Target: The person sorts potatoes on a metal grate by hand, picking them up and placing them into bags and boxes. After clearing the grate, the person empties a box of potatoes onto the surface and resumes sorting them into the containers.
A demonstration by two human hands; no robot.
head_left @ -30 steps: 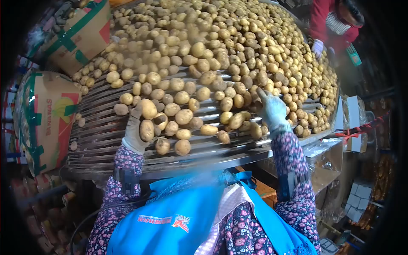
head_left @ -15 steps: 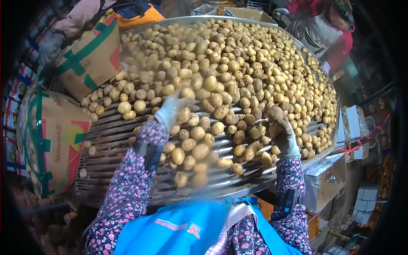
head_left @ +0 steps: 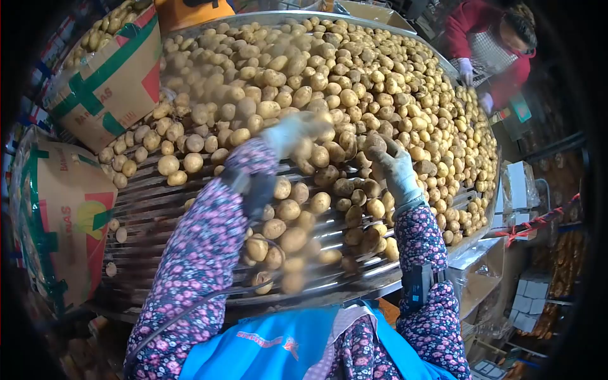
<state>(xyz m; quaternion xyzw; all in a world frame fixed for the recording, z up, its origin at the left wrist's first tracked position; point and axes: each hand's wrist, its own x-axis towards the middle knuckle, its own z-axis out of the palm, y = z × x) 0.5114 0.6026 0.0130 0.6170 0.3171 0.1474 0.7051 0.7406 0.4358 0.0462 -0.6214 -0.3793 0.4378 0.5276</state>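
Loose potatoes (head_left: 380, 98) cover a slatted metal sorting table (head_left: 164, 221) in front of me. My left hand (head_left: 294, 134), in a pale work glove, reaches over the middle of the heap. It is smeared by motion, with a potato (head_left: 325, 126) right at its fingertips. To its right, my gloved right hand (head_left: 398, 174) has its fingers curled round a brownish potato (head_left: 375, 145). More potatoes (head_left: 292, 240) lie on the slats between my forearms, some of them blurred.
Two cardboard boxes stand at the left: an upper box (head_left: 120, 82) filled with potatoes and a lower box (head_left: 69, 215). Across the table at the upper right, a person (head_left: 487, 50) in red sleeves has gloved hands at the rim. A carton (head_left: 484, 285) sits beside the right edge.
My left hand has moved right and farther over the heap. My right hand has shifted left and away from me with the potato. The person at the upper left is mostly out of view.
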